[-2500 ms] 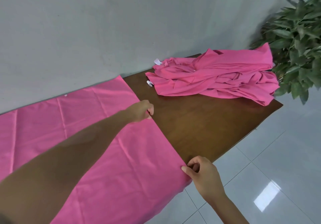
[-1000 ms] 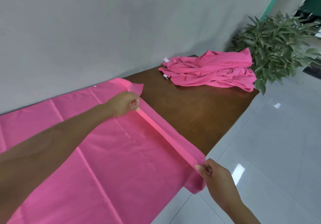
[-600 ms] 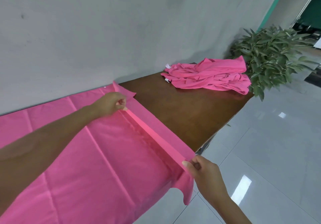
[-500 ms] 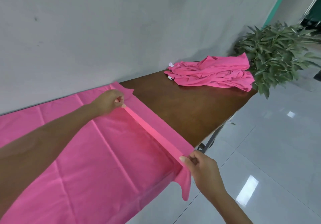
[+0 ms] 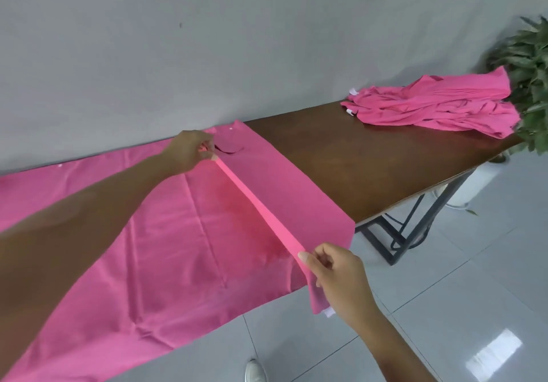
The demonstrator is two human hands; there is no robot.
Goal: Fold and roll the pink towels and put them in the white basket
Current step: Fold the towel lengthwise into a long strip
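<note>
Both hands are on the towel's right end: the left hand (image 5: 189, 152), far side near the wall, pinches the fabric between thumb and fingertips, and the right hand (image 5: 338, 278), near side past the table's edge, pinches it the same way, fingers curled. Between them a fold of the pink towel (image 5: 166, 233) is lifted into a taut, narrow ridge running from far to near, with the end of the cloth lying flat on the table just right of it. A corner with a small white tag hangs down below the right hand. The rest of the towel spreads flat to the left, covering that part of the brown table (image 5: 370, 156) and draping over its near edge. At the far right end of the table sits a crumpled pile of pink towels (image 5: 439, 106), well apart from the hands. A green plant (image 5: 530, 64) stands just beyond that pile, against the grey wall (image 5: 207, 40), and a white shoe (image 5: 255, 371) shows on the tiled floor (image 5: 474, 278).
</note>
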